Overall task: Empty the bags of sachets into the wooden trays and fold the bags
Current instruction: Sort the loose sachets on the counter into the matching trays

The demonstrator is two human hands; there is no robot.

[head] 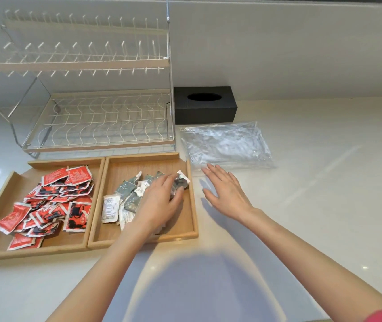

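Two wooden trays stand side by side on the counter. The left tray (11, 180) is filled with red sachets (53, 201). The right tray (191, 205) holds grey and white sachets (125, 201). My left hand (162, 198) lies on that grey pile, fingers curled round a few sachets (182, 181). A clear plastic bag (227, 145) lies flat on the counter right of the trays. My right hand (226, 189) hovers open, fingers spread, over the counter just in front of the bag's near edge.
A white wire dish rack (101, 117) stands behind the trays. A black tissue box (205, 104) sits against the wall behind the bag. White counter (324, 194) stretches to the right.
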